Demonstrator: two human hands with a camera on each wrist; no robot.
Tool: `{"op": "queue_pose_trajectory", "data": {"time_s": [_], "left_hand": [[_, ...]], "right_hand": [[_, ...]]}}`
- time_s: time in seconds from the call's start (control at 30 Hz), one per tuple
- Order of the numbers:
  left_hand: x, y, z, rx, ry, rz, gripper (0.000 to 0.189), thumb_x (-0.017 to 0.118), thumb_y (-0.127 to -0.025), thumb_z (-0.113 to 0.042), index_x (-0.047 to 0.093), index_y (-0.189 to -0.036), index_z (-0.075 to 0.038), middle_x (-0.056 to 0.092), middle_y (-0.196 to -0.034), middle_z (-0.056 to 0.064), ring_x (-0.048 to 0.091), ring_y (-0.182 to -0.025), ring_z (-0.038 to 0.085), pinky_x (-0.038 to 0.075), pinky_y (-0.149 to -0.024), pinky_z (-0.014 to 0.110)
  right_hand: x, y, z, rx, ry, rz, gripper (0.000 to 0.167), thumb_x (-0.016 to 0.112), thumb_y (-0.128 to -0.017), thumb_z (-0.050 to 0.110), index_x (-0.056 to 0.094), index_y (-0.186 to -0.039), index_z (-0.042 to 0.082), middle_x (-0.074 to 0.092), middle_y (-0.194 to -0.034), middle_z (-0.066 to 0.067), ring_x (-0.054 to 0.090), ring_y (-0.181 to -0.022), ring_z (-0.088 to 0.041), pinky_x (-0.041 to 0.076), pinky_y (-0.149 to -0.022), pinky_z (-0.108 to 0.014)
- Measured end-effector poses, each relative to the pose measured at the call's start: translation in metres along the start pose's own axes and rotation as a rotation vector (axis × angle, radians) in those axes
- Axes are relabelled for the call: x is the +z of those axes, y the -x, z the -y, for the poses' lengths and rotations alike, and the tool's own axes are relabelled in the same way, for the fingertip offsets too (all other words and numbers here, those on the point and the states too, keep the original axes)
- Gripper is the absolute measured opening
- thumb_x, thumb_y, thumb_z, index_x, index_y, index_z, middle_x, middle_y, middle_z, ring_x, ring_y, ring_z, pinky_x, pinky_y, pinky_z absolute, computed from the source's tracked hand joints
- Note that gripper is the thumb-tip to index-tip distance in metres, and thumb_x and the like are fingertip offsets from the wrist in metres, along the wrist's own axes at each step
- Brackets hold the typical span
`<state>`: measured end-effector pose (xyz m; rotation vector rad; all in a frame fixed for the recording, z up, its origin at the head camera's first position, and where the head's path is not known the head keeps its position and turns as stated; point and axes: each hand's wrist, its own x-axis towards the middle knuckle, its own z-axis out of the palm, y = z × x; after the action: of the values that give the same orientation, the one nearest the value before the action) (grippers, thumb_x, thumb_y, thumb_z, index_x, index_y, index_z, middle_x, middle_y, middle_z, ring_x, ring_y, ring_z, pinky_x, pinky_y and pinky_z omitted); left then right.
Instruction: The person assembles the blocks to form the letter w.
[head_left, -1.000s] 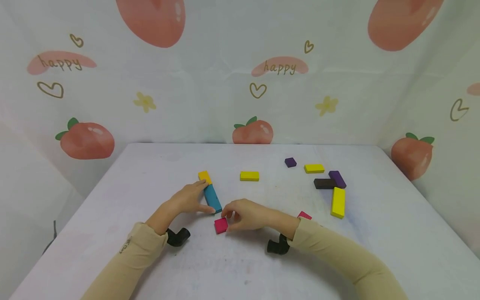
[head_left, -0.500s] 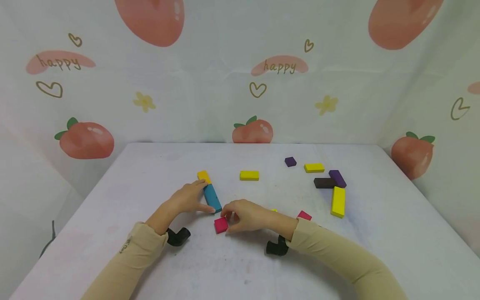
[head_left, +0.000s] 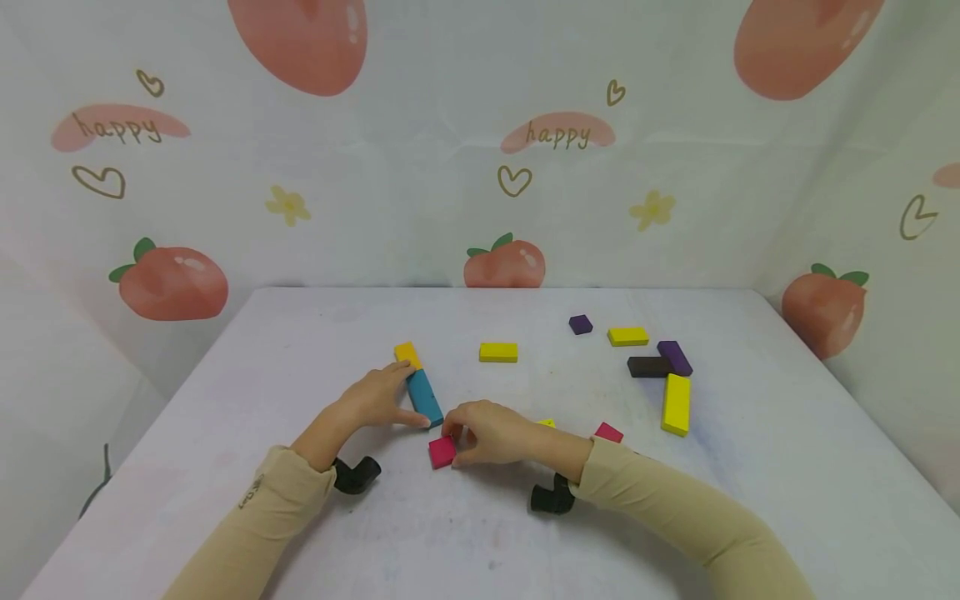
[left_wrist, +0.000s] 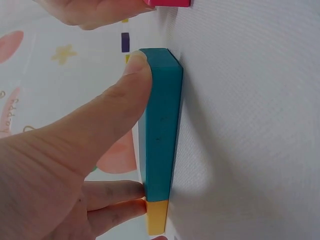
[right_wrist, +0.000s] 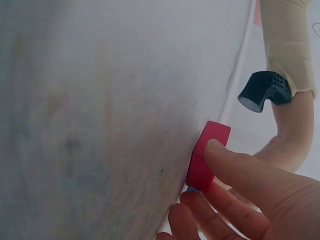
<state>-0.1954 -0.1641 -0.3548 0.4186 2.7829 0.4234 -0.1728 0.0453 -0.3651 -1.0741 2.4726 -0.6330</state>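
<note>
Flat on the white table lies a blue block [head_left: 426, 400], end to end with an orange block [head_left: 408, 354]. My left hand [head_left: 375, 398] is spread along them from the left. In the left wrist view its thumb touches the blue block's near end, and its straight fingers touch the side around the joint with the orange block. Just nearer me, my right hand [head_left: 491, 432] pinches a red block [head_left: 442, 452] close to the blue block's near end. The right wrist view shows the thumb on that red block [right_wrist: 207, 160] and fingers on its other side.
A yellow block [head_left: 498, 352] lies behind my hands. Further right are a small purple block [head_left: 581, 324], a dark block [head_left: 649, 367], a purple block [head_left: 676, 357] and yellow blocks [head_left: 677, 405]. Another red block [head_left: 609, 432] sits beside my right forearm, near a partly hidden yellow block [head_left: 547, 422].
Both hands and the blocks they touch stay nearly in place. My right wrist has shifted slightly, and part of a yellow block now shows behind it.
</note>
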Motion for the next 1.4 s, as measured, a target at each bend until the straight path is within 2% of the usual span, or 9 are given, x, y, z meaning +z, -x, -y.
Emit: {"op": "queue_pose_trajectory", "data": {"time_s": [0.37,0.97,1.4], "left_hand": [[-0.001,0.001,-0.001,-0.001,0.010,0.002,0.092,0.075,-0.075,-0.043,0.034,-0.140,0.006,0.032,-0.148,0.026,0.037,-0.130,0.046,0.035,-0.107,0.056],[0.000,0.001,0.000,-0.011,0.021,0.010,0.092,0.075,-0.074,-0.044,0.034,-0.141,0.006,0.032,-0.148,0.025,0.037,-0.130,0.044,0.035,-0.107,0.055],[0.000,0.001,0.000,-0.021,0.021,0.012,0.093,0.075,-0.075,-0.044,0.033,-0.141,0.005,0.031,-0.149,0.024,0.036,-0.132,0.044,0.034,-0.108,0.056]], "right_hand": [[-0.003,0.004,-0.001,0.030,-0.049,-0.019,0.032,0.074,-0.080,0.023,0.064,-0.108,0.012,0.065,-0.098,0.000,0.055,-0.081,-0.011,0.045,-0.069,-0.014],[-0.013,0.009,-0.011,0.074,-0.069,-0.048,0.029,0.072,-0.081,0.021,0.063,-0.107,0.011,0.066,-0.099,-0.002,0.056,-0.083,-0.012,0.048,-0.072,-0.019],[-0.011,0.008,-0.018,0.105,-0.118,-0.048,0.028,0.072,-0.081,0.022,0.062,-0.106,0.012,0.065,-0.097,-0.001,0.054,-0.079,-0.012,0.046,-0.069,-0.020]]}}
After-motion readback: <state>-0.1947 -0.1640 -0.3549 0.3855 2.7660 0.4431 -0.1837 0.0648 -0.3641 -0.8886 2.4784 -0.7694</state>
